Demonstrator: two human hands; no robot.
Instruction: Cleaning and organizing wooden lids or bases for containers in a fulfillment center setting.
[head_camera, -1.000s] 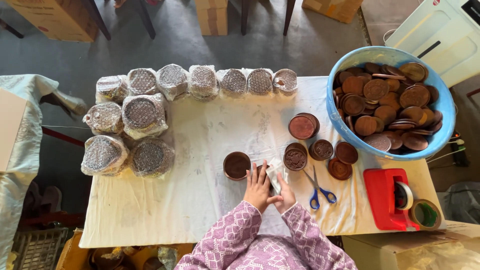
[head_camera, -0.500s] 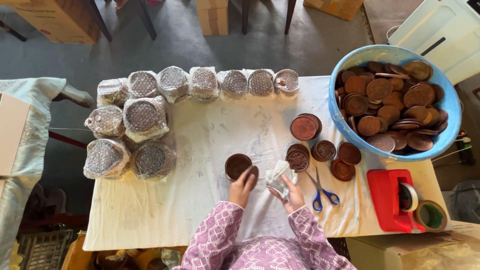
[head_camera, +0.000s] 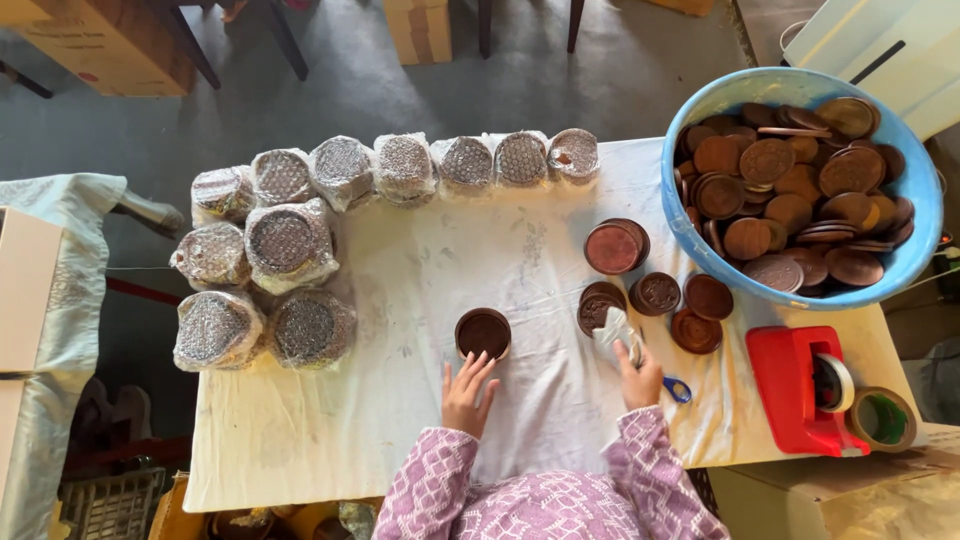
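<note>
Head view: left hand (head_camera: 468, 392) spread beside one brown disc (head_camera: 483, 332); right hand (head_camera: 638, 378) pinching one crumpled wrap (head_camera: 615, 330)

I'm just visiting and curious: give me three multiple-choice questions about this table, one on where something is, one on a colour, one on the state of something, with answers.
1. Where does the blue basin of brown discs stand?
A. at the table's far right corner
B. on the floor
C. beside the wrapped stacks on the left

2. What colour is the tape dispenser?
A. green
B. red
C. white

3. What is the right hand doing?
A. resting empty and flat
B. holding a piece of clear wrap
C. reaching into the basin

Answers: 1 A, the basin sits at the far right of the cloth-covered table. 2 B, its body is plainly red. 3 B, the fingers grip crumpled clear wrap beside the scissors' blue handle, while the left hand lies open just below a single brown disc.
</note>
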